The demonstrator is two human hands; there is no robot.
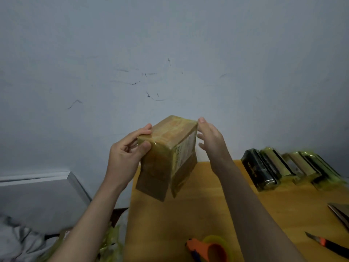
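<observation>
Pale, scuffed wall [170, 53] fills the background; below it a wooden table [188, 214] runs from centre to right. Parcel [166, 157], brown and wound in glossy clear tape, is held in the air above the far left part of the table, tilted, its top towards the wall. Left grip [125, 154] is clamped on the parcel's upper left corner, thumb on the near face and fingers curled over the top edge. Right grip [211, 140] stands apart, fingers straight and spread just beside the parcel's right face, thumb tip at the upper right corner; whether it touches cannot be told.

Far right on the table: a row of wrapped packs [264, 169], side by side. Near edge, centre: an orange tape dispenser [211, 250] with a yellowish roll. Near right: a knife [326, 244] with an orange and black handle. Left of the table: a grey panel [37, 195], with grey cloth [18, 241] nearer and crumpled yellow-green wrap [111, 242] beside the table's edge.
</observation>
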